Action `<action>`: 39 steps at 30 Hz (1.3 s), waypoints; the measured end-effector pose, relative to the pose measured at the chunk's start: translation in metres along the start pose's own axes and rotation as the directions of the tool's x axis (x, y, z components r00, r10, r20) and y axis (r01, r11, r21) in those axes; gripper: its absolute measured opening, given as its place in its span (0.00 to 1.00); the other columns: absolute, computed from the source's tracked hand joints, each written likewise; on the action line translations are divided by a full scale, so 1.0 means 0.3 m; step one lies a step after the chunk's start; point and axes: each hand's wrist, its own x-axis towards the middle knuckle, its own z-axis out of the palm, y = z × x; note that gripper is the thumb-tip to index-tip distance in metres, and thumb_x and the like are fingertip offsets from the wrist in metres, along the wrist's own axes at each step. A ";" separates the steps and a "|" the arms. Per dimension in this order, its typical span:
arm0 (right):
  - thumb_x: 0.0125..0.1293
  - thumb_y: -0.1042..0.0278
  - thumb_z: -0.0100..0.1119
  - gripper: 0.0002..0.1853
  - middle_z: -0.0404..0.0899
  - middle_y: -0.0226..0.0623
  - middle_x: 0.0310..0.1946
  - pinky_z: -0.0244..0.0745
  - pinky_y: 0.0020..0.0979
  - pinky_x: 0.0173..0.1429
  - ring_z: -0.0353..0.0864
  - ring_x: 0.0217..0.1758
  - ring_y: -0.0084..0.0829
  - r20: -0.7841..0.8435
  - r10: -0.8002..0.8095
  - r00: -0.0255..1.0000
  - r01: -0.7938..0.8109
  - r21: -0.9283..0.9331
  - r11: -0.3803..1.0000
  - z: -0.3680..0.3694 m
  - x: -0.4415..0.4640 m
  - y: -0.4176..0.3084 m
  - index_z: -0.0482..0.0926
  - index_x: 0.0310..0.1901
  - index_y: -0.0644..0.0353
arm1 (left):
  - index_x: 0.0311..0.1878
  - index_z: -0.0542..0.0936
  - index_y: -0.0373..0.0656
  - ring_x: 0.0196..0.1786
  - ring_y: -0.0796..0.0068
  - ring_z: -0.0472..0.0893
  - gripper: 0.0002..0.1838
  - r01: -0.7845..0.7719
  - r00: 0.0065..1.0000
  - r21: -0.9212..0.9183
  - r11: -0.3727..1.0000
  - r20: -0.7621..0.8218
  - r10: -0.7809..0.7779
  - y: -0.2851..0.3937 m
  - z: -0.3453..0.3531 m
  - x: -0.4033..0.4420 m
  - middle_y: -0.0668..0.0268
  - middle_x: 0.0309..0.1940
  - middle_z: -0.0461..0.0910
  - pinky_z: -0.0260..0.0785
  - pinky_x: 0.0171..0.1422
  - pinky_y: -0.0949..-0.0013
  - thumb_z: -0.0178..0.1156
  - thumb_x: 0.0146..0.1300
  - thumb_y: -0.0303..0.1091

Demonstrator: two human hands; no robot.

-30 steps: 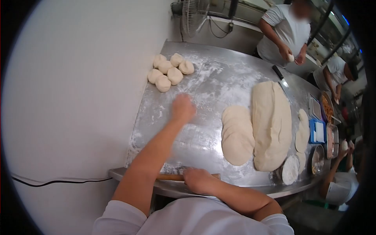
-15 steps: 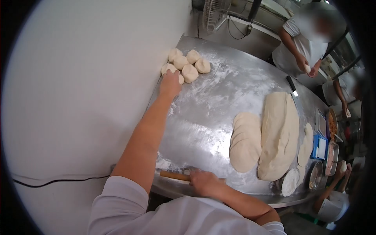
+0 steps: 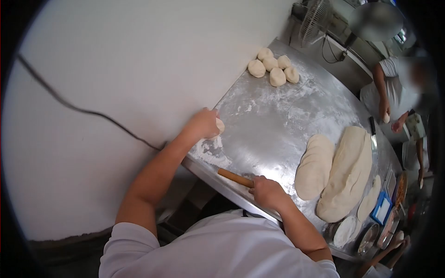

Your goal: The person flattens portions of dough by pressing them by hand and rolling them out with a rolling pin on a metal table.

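Observation:
My left hand [image 3: 203, 123] is closed around a pale dough ball [image 3: 220, 126] near the wall side of the metal table; the hand covers most of the ball. At the near edge, my right hand [image 3: 269, 191] grips a wooden rolling pin [image 3: 234, 178], its left end sticking out past the fingers. Several more dough balls [image 3: 277, 77] sit clustered at the far corner beside the wall. To the right of my right hand lie a folded slab of dough [image 3: 315, 167] and a longer, larger dough roll [image 3: 347, 173].
Flour is scattered over the metal table [image 3: 250, 120]. Along the right side are a knife [image 3: 372, 132], a blue-framed scale [image 3: 382, 208], a flour bowl [image 3: 345, 231] and a metal bowl [image 3: 368, 238]. Co-workers stand beyond the right edge, one holding dough [image 3: 386, 118]. A fan [image 3: 316, 22] stands behind.
My left hand has come back from the far cluster toward me with one dough ball. The right hand stays on the rolling pin. My view has turned, so the table appears tilted.

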 end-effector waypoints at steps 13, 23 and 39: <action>0.78 0.56 0.65 0.20 0.88 0.60 0.52 0.81 0.53 0.63 0.88 0.58 0.59 -0.058 0.016 0.998 -0.021 -0.082 0.996 0.013 0.011 -0.020 0.82 0.53 0.70 | 0.77 0.73 0.48 0.60 0.51 0.89 0.51 -0.015 0.963 0.047 0.999 0.271 0.001 0.056 0.075 -0.117 0.49 0.58 0.89 0.83 0.61 0.49 0.86 0.53 0.53; 0.78 0.57 0.64 0.20 0.87 0.61 0.53 0.81 0.53 0.63 0.88 0.58 0.59 -0.075 0.004 0.997 -0.010 -0.076 0.997 0.027 0.018 -0.048 0.82 0.54 0.71 | 0.74 0.77 0.52 0.66 0.48 0.86 0.35 -0.147 0.981 0.317 0.937 0.168 0.097 0.052 0.163 -0.098 0.50 0.59 0.85 0.82 0.66 0.48 0.76 0.64 0.40; 0.80 0.55 0.62 0.22 0.84 0.62 0.57 0.80 0.52 0.66 0.86 0.60 0.59 -0.015 -0.001 1.000 0.001 -0.019 1.000 0.017 0.011 -0.014 0.79 0.58 0.71 | 0.61 0.86 0.43 0.59 0.47 0.88 0.25 -0.212 0.903 0.094 0.973 0.398 0.159 0.414 0.170 0.069 0.48 0.56 0.88 0.80 0.63 0.49 0.68 0.69 0.51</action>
